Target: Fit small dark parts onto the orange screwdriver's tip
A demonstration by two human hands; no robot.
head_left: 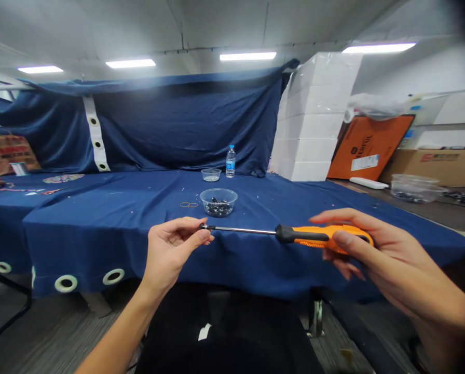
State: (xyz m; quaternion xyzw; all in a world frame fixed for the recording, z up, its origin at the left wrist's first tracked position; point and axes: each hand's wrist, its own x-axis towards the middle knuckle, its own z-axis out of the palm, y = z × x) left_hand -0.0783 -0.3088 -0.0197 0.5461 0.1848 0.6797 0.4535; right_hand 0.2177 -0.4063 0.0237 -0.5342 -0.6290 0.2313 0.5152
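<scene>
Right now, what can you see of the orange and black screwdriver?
The orange and black screwdriver has a ribbed, seemingly plastic grip and a slim, shiny metal shaft. Nearly level before the blue cloth-covered table, it rests in the right hand, its dark tip pointing left towards a small dark piece that the left hand pinches. Contact there is unclear.

You have a water bottle [230, 162] at the far side, stacked white boxes [314, 119] right, and a paper bag [10, 154] far left.

Reads "ERFUL" on the orange box [388, 137], after an unclear start. Too blurred to read on the brown carton [407, 165], paper bag [12, 150] and bottle [230, 165].
</scene>
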